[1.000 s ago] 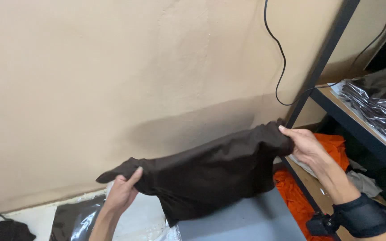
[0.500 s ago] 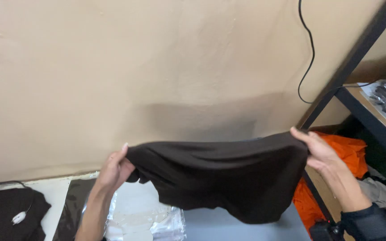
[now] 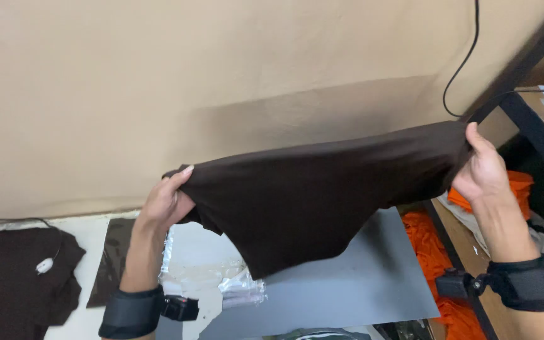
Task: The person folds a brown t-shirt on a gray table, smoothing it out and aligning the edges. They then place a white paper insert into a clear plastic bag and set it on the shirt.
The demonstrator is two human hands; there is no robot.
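Your left hand (image 3: 166,200) and right hand (image 3: 485,169) each pinch an end of the dark brown shirt (image 3: 322,189), stretched in the air above the grey board (image 3: 360,277) and clear bags (image 3: 221,277).

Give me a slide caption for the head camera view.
Left hand and right hand hold a dark brown garment stretched above a grey board.

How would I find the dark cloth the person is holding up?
Look in front of the big beige wall. The dark brown cloth hangs stretched between the left hand and the right hand. Unlike the other dark garment lying flat at left, it is in the air.
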